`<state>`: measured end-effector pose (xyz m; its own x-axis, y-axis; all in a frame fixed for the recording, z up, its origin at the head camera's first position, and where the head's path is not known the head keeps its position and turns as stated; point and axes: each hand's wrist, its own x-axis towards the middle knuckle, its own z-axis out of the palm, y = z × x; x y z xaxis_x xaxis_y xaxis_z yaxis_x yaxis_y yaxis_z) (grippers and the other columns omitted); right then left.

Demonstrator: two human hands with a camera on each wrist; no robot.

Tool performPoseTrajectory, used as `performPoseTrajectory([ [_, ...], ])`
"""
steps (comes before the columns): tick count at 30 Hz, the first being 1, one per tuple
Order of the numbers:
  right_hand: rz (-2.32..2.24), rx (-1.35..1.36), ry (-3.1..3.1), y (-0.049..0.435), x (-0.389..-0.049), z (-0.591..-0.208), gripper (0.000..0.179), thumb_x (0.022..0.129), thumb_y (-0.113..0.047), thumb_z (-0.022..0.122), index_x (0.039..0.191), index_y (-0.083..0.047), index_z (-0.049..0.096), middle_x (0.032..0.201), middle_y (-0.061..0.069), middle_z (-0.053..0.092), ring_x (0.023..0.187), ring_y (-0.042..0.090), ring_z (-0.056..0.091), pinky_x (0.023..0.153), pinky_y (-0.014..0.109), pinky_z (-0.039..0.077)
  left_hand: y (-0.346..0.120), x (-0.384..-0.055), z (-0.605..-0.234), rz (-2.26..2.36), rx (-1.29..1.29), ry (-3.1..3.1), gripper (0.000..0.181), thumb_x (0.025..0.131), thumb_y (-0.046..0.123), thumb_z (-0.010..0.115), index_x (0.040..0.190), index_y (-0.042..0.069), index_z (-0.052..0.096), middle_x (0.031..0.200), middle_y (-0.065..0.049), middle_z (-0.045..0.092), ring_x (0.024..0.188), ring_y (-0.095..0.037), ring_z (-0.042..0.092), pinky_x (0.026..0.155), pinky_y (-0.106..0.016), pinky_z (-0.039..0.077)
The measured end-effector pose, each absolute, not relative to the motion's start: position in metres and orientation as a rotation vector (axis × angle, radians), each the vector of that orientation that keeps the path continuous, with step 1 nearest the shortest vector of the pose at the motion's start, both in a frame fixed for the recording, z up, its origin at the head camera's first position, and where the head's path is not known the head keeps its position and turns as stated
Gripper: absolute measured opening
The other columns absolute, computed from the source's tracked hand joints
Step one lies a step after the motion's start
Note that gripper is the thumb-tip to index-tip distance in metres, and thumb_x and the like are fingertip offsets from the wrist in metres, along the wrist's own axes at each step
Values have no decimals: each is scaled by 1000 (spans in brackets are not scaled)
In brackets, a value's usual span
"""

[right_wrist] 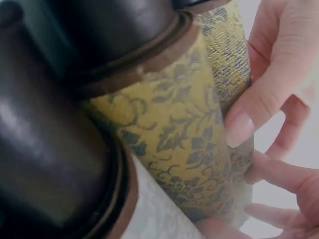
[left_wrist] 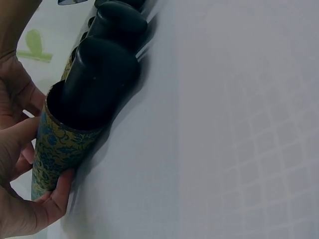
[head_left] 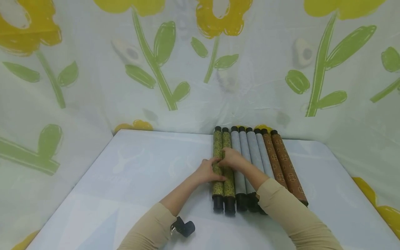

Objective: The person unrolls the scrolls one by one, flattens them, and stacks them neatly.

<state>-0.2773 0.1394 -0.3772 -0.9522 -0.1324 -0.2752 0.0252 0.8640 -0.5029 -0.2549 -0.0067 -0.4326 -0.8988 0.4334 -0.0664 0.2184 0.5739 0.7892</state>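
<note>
Two yellow-green patterned scrolls with black end knobs lie side by side; the outer left scroll (head_left: 217,187) is beside the second patterned scroll (head_left: 229,185). My left hand (head_left: 208,171) grips the outer one, its thumb across the top in the head view. In the left wrist view, thumb and fingers of the left hand (left_wrist: 35,214) curl round the patterned tube (left_wrist: 60,144) near its dark knob (left_wrist: 94,74). My right hand (head_left: 232,158) holds the patterned roll just beyond, its fingers bent down close to the left hand's. Floral cloth (right_wrist: 189,134) fills the right wrist view.
Several grey scrolls (head_left: 245,156) lie right of the patterned pair, under my right forearm. Beyond them are brown scrolls (head_left: 287,163) with round motifs. All rest on a white table (head_left: 150,166) against a flower-printed curtain (head_left: 256,76). A black wrist camera (head_left: 184,227) sits by my left sleeve.
</note>
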Motion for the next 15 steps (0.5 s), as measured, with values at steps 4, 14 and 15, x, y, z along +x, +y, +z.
performPoseTrajectory([
  [4, -879, -46, 2670, 144, -282, -377, 77, 82, -17, 74, 142, 5, 32, 142, 26, 39, 120, 38, 49, 90, 46, 49, -9, -255, -430, 1223, 525, 2529, 80, 75, 33, 80, 141, 13, 41, 142, -30, 34, 132, -43, 32, 101, -54, 37],
  [14, -855, -129, 2614, 141, -285, -383, 76, 84, -21, 72, 144, -1, 30, 140, 26, 42, 114, 36, 52, 74, 40, 53, -17, -257, -429, 1203, 535, 2519, 74, 74, 27, 80, 137, 11, 46, 140, -32, 34, 130, -42, 35, 101, -53, 38],
  [15, -876, -129, 2606, 141, -285, -384, 75, 84, -21, 72, 144, -2, 31, 140, 26, 41, 113, 36, 52, 72, 40, 54, -18, -257, -429, 1206, 535, 2518, 73, 73, 27, 80, 136, 10, 46, 141, -32, 34, 130, -43, 34, 101, -53, 38],
])
